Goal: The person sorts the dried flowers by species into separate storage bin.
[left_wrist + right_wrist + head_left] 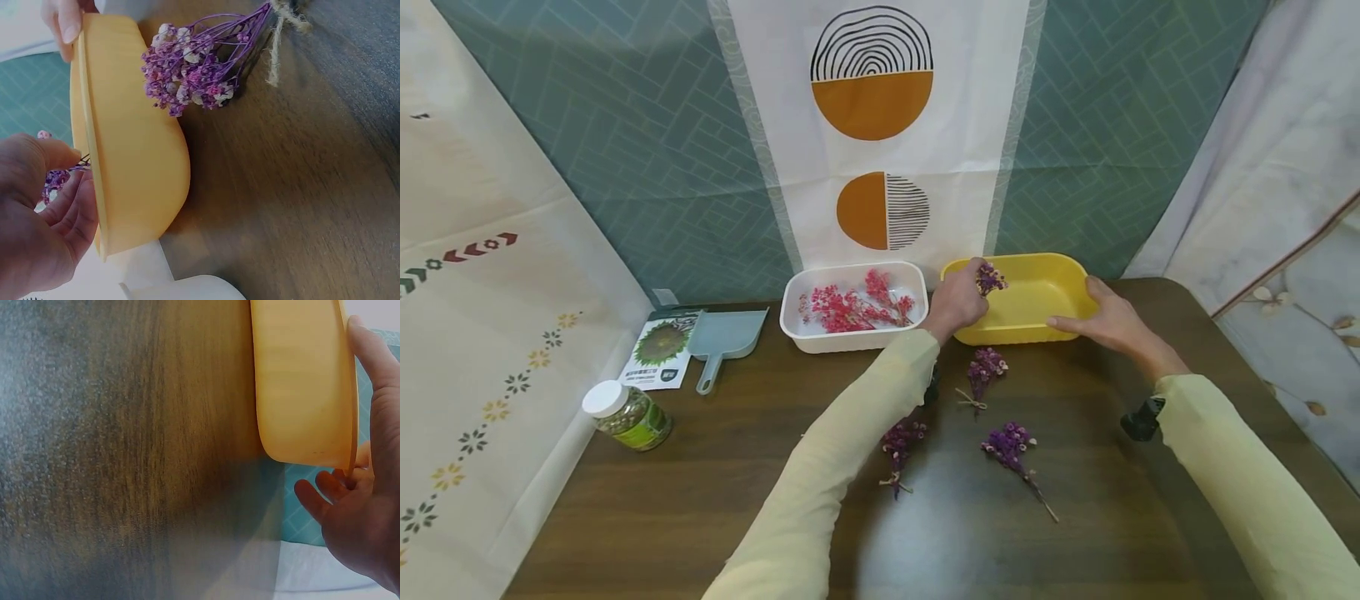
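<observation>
My left hand [957, 300] pinches the thin stems of a small purple dried-flower bunch [991, 279] over the left end of the yellow tub [1037, 332]. In the left wrist view, the blossoms [55, 181] hang on the far side of the tub's rim, partly hidden by the fingers. My right hand [1116, 325] holds the tub's right end, its thumb at the front rim and the fingers bent round the end wall. On the table before the tub lie three more purple bunches: one close by [985, 371], one lower right [1011, 446], one beside the left sleeve [901, 442].
Left of the tub, a white tub [850, 342] holds red dried flowers [835, 310]. Farther left are a grey-blue dustpan [726, 333], a sunflower packet [658, 346] and a white-lidded jar [628, 415]. A patterned cloth backdrop [700, 167] rises behind the table.
</observation>
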